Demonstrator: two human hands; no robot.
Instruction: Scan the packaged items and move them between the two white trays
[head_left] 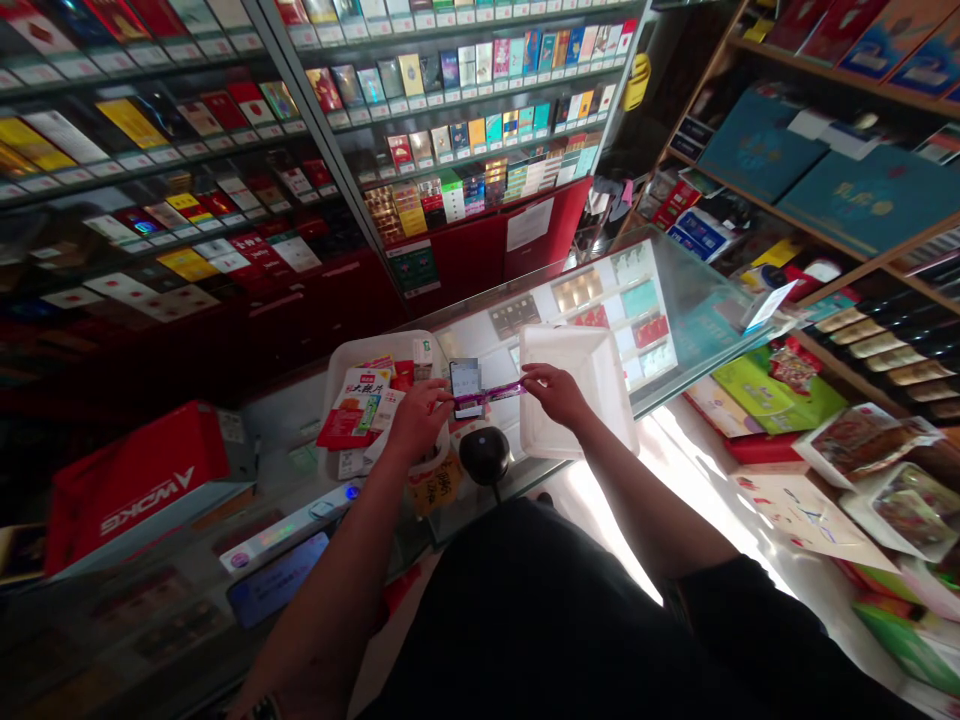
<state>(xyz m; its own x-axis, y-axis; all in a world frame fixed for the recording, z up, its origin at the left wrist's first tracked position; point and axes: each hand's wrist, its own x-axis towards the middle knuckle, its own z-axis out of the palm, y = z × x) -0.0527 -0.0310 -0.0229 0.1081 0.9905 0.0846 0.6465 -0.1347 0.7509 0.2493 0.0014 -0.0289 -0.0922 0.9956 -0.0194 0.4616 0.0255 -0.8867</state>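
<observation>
A narrow purple packet (499, 392) is stretched level between my two hands over the glass counter. My left hand (421, 418) pinches its left end beside the left tub, and my right hand (556, 392) pinches its right end above the left part of the right tub. Behind the packet's left half lies a phone-like device (465, 380) with a lit screen. The left white tub (335, 372) holds several red, white and yellow packets (364, 405). Nothing shows inside the right white tub (592, 400). A round black device (484, 453) stands just below the packet, nearer my body.
A red shoe box (150, 480) and a phone (277, 580) lie on the counter to the left. Cigarette shelves (465, 90) rise behind the glass counter (675, 290). Boxed goods (780, 390) are stacked on the right.
</observation>
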